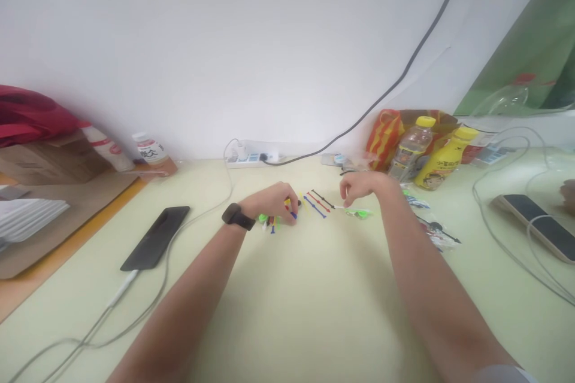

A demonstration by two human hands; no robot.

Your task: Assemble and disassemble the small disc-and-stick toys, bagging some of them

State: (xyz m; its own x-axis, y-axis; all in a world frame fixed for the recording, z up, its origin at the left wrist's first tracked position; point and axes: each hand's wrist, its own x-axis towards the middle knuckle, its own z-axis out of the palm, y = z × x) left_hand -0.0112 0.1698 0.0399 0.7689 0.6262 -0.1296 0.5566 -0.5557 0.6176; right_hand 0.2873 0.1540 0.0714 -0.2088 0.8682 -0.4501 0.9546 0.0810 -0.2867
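My left hand (pixel 275 202), with a dark watch on its wrist, is closed over a bunch of small coloured plastic sticks (pixel 271 222) on the pale table (pixel 305 299). My right hand (pixel 359 187) is curled in a pinch just above a thin white stick (pixel 340 207) beside green pieces (pixel 359 213). Between the hands lie three sticks side by side: blue (pixel 314 206), red (pixel 318 201) and black (pixel 322 198).
A black phone (pixel 156 237) on a white cable lies at the left. A power strip (pixel 251 158) sits by the wall. Two yellow-capped bottles (pixel 444 158) and an orange bag (pixel 386 134) stand at the right. Another phone (pixel 539 224) and cables lie far right. Plastic packets (pixel 438 233) lie beside my right forearm.
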